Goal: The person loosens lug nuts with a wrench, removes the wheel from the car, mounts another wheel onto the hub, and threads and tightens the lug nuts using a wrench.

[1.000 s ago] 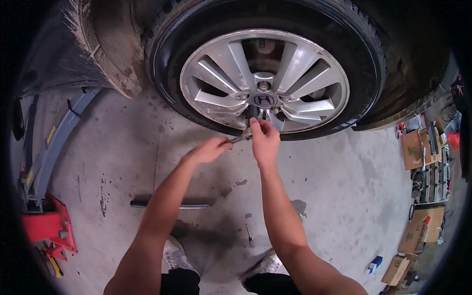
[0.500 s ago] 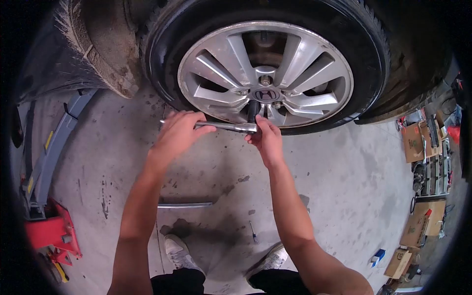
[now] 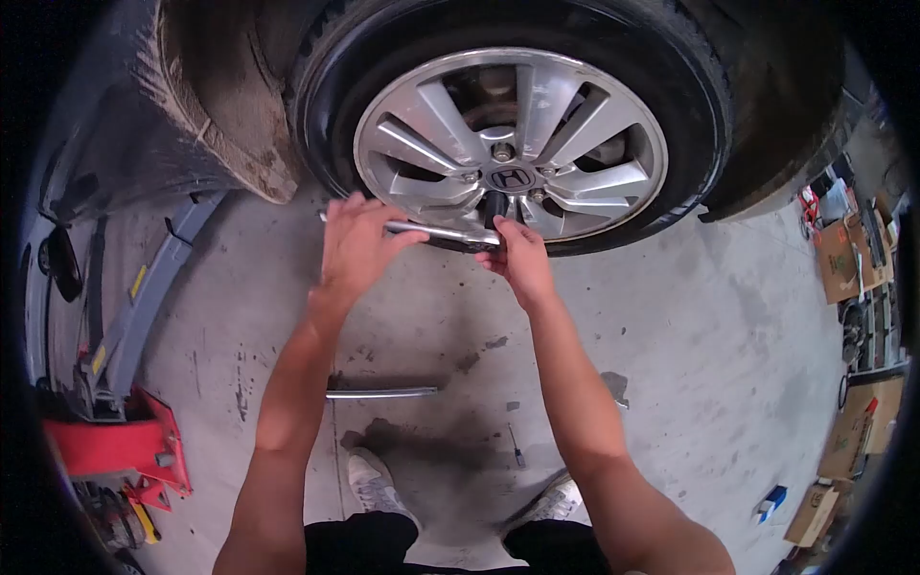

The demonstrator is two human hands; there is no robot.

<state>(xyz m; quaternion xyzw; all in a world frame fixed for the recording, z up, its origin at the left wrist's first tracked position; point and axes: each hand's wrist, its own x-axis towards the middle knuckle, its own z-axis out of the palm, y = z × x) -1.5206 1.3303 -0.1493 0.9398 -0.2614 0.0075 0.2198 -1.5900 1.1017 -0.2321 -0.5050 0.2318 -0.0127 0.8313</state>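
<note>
A silver wrench [image 3: 446,233] lies roughly level in front of the lower part of the car wheel [image 3: 517,144]. At its right end a black socket [image 3: 495,207] points up to a lug position just below the centre cap [image 3: 510,178]. My left hand [image 3: 360,244] is at the wrench's left part, its palm and fingers over the handle and its thumb along it. Around the wrench head, close to the socket, the fingers of my right hand [image 3: 518,257] are closed. Other lug nuts [image 3: 503,151] show around the cap.
A metal bar [image 3: 383,393] and a screwdriver [image 3: 517,447] lie on the concrete floor between and ahead of my shoes. At the left are a grey lift arm [image 3: 153,287] and a red stand [image 3: 115,447]. Cardboard boxes [image 3: 843,259] and a small blue box [image 3: 771,503] are at the right.
The view has shifted a little, so the floor items appear farther right. My left hand has tipped more upright on the handle, while my right hand stays at the wrench head.
</note>
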